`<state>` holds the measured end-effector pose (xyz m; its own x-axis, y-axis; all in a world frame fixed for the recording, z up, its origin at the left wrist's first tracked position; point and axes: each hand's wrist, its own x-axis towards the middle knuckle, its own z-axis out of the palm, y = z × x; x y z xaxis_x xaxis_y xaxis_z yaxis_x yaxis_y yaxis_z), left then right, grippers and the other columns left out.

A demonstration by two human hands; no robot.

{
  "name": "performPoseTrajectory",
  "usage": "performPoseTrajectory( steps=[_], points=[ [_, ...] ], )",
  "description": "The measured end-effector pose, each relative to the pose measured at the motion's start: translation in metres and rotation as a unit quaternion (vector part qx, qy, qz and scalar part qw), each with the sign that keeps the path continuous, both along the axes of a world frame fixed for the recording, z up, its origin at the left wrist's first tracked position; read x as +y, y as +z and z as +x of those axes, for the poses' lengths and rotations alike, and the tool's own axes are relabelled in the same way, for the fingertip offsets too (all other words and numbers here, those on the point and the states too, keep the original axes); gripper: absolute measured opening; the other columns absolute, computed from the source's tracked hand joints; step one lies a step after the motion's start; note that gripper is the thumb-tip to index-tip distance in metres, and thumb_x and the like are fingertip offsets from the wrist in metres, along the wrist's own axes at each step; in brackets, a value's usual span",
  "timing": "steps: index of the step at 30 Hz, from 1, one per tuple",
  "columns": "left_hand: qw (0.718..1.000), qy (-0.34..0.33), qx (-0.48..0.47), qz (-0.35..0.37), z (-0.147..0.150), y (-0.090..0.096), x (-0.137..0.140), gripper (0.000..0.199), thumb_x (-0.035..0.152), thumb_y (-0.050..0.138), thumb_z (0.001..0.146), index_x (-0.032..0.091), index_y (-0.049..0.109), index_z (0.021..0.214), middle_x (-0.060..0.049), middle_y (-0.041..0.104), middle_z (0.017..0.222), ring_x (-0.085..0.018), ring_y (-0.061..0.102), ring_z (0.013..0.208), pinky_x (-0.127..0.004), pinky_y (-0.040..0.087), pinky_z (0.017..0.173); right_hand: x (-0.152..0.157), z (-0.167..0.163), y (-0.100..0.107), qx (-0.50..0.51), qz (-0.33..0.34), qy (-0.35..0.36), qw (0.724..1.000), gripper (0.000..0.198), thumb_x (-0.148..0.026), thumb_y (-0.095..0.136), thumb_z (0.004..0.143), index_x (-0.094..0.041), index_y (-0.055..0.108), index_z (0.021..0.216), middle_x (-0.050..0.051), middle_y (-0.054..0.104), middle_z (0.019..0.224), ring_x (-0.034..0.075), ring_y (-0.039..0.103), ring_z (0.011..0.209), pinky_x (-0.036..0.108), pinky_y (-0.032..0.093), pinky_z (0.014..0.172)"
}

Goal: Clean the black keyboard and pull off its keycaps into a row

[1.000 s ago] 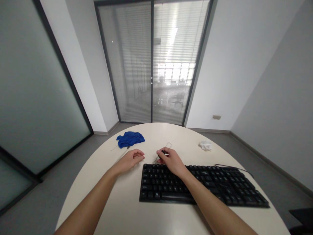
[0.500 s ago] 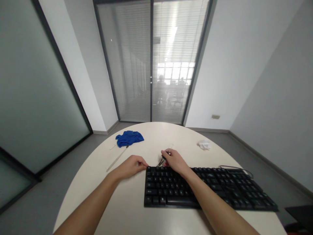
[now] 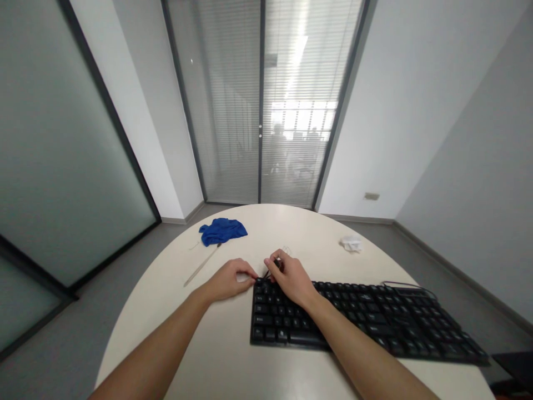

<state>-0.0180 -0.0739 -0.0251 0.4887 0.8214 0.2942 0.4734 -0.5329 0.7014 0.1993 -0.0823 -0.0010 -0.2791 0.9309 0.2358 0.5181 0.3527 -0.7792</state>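
Observation:
A black full-size keyboard (image 3: 375,319) lies on the round table, under my right forearm. At its upper left corner, the thumb and forefinger of my left hand (image 3: 231,279) come together and pinch the edge. My right hand (image 3: 288,276) is closed around a small dark tool (image 3: 266,274) with thin prongs; its kind is mostly hidden by the fingers. The tool's tip points down and left, close to the corner key beside my left fingertips. Whether the tip touches the key I cannot tell.
A crumpled blue cloth (image 3: 222,230) lies at the far left, with a thin brush (image 3: 202,265) in front of it. Crumpled white tissue (image 3: 351,243) sits at the right. Thin wire (image 3: 286,249) lies behind my right hand. The keyboard's cable (image 3: 410,285) loops behind it.
My right hand has moved left along the keyboard's top edge, bringing the dark tool nearer the corner and my left fingertips. My left hand stays at the corner. The view has shifted slightly.

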Motion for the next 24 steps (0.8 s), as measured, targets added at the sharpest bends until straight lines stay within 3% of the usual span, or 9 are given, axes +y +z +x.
performPoseTrajectory(
  steps=[8,15,24],
  points=[
    [1.000,-0.013,-0.001,0.007,0.002,0.006,-0.001,0.014,0.025,0.065,0.082,0.022,0.077,0.087,-0.004,0.077,0.089,-0.020,0.068,0.088,-0.032,0.049,0.089,0.001,0.000,-0.006,0.037,-0.011,-0.003,0.999,0.032,-0.051,0.046,0.098,-0.023,0.056,0.087,-0.004,0.064,0.059,0.016,0.062,0.057,0.026,0.042,0.062],
    [1.000,-0.013,0.012,0.022,0.000,0.000,0.000,0.013,0.028,0.069,0.081,0.021,0.076,0.089,-0.003,0.076,0.091,-0.020,0.067,0.089,-0.032,0.049,0.089,0.002,0.000,-0.007,0.029,-0.010,0.001,1.000,0.030,-0.050,0.046,0.098,-0.023,0.055,0.087,-0.005,0.061,0.057,0.015,0.057,0.054,0.027,0.039,0.058],
    [0.999,-0.012,0.006,0.030,-0.001,-0.006,0.002,0.010,0.026,0.072,0.081,0.021,0.075,0.088,-0.003,0.075,0.089,-0.019,0.067,0.086,-0.031,0.048,0.085,0.001,0.000,-0.005,0.048,-0.034,0.082,0.995,0.023,-0.043,0.062,0.090,-0.020,0.062,0.090,-0.004,0.059,0.065,0.013,0.054,0.060,0.024,0.040,0.059]
  ],
)
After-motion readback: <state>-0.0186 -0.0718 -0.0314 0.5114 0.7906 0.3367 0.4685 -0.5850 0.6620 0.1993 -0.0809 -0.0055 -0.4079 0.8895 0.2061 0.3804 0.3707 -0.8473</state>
